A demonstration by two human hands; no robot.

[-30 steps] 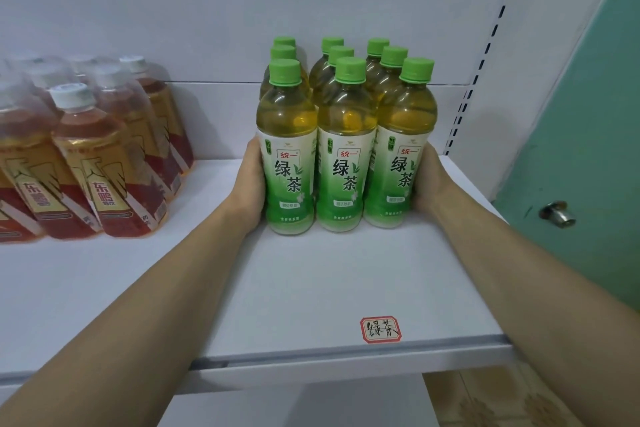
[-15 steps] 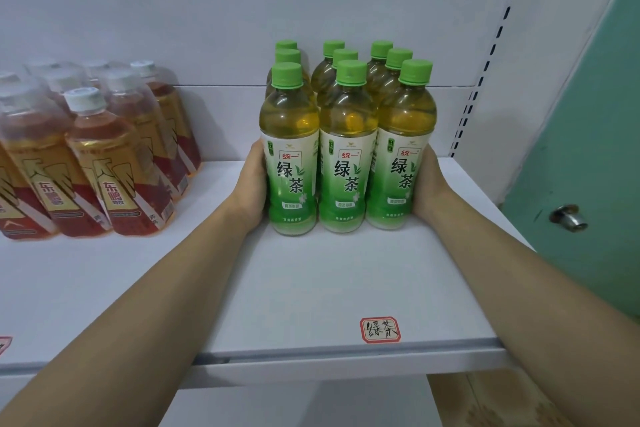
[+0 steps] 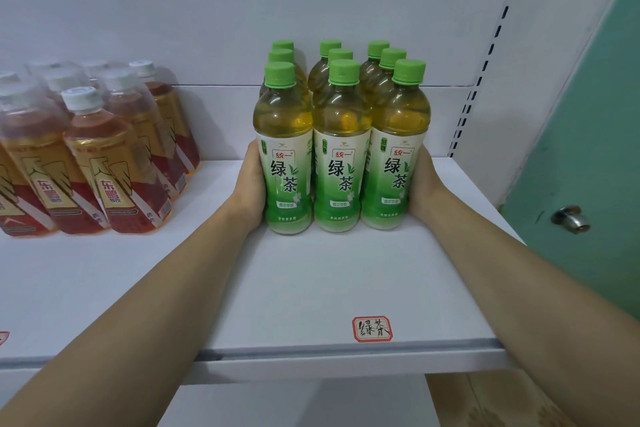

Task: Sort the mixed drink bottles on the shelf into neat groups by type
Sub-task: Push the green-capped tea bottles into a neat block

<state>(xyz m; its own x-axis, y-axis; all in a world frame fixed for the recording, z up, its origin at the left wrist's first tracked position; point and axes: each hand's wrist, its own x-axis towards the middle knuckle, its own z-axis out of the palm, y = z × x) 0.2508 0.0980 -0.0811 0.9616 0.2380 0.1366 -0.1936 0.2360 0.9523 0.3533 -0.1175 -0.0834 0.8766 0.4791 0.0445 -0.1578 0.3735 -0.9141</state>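
Shelf (image 3: 311,288) edge first: right by the lip we've got a red-bordered handwritten label (image 3: 372,329), and the green tea bottles (image 3: 341,149) stand further back, roughly in line with it, a three-by-three block near the right end. Our left hand (image 3: 251,187) lies flat against the left side of the block and our right hand (image 3: 420,184) flat against the right side, palms pressing in, nothing really gripped. Squaring-up step, we reckon, so we push low on the labels, not up by the caps, or the tall bottles tip. Even pressure both sides keeps the rows straight. Further left, well apart, the amber bottles with white caps (image 3: 114,156) already sit as their own bunch, so we leave that gap alone.
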